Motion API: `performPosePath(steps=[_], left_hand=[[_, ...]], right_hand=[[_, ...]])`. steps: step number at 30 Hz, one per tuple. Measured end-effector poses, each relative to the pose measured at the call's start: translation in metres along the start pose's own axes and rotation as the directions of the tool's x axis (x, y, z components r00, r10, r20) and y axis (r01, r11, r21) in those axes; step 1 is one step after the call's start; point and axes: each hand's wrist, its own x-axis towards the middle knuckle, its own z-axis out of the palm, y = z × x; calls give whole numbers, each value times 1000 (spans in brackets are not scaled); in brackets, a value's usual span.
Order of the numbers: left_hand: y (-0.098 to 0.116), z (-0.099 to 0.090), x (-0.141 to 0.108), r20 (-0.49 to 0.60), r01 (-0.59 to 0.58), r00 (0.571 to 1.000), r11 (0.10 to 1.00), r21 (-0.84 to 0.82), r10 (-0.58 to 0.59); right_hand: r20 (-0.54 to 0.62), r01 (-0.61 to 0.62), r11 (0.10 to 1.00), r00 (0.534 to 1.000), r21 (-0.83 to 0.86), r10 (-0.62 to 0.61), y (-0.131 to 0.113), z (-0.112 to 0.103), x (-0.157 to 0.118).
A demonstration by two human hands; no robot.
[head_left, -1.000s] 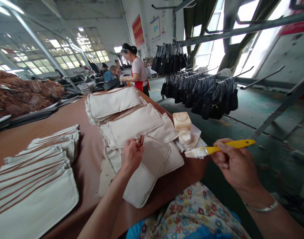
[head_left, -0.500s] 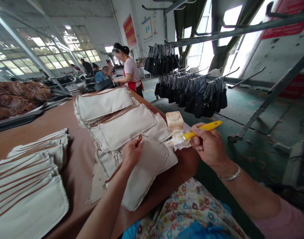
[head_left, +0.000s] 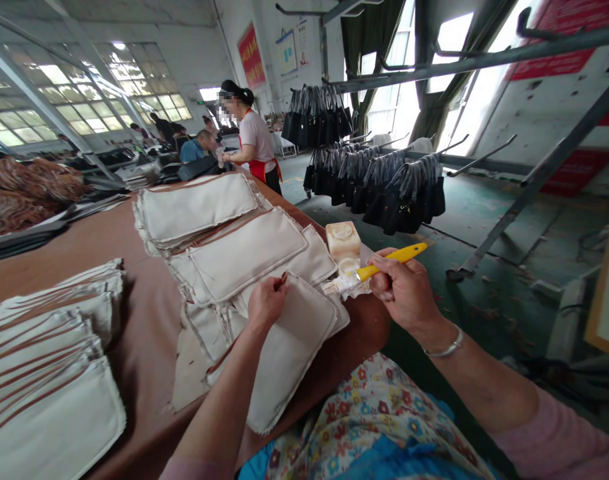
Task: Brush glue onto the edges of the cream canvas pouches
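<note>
My right hand [head_left: 409, 293] is closed around the yellow handle of a brush [head_left: 397, 255]. The brush's whitish, caked bristles point left, beside the right edge of the cream panels. Just behind them stands a stained, cream plastic container [head_left: 343, 241], its lower part crusted with white paste. With fingers pinched, my left hand [head_left: 267, 301] grips the upper edge of a cream stitched bag panel [head_left: 297, 343] that slants toward my lap. A bit of brown edging shows at my fingertips. Beneath and behind lie more stacked cream panels [head_left: 249, 250].
A brown sheet covers the table [head_left: 149, 320]. Fanned cream panels with brown edges [head_left: 54, 393] lie at left, brown bundles [head_left: 29, 193] farther back. Black bags [head_left: 404, 200] hang on a metal rack [head_left: 484, 250] at right. A person in a red apron [head_left: 254, 137] stands beyond the table.
My right hand and the brush have shifted a little left, toward the panels. My left hand keeps its pinch on the panel's edge. The whole view has turned slightly right.
</note>
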Motion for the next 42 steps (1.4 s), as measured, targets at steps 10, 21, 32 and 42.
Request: performPosePath(steps=[10,21,32,42], left_hand=[[28,-16,-57,197,-194,922,836,-513,334],[33,-13,-75,258,-137,896,779,-612,360],[41,-13,-101,87,-301,915,813,-498,393],[37,-7,-103,126,-221,935,820,-529,333]], right_hand=[[123,101,971,990,-218,-75,6,3,16],[240,315,808,945,-498,-220,1,-2,14],[198,100,923,980,-372,-26,1,-5,23],[156,-173,973,968,-155,197,-3,-10,26]])
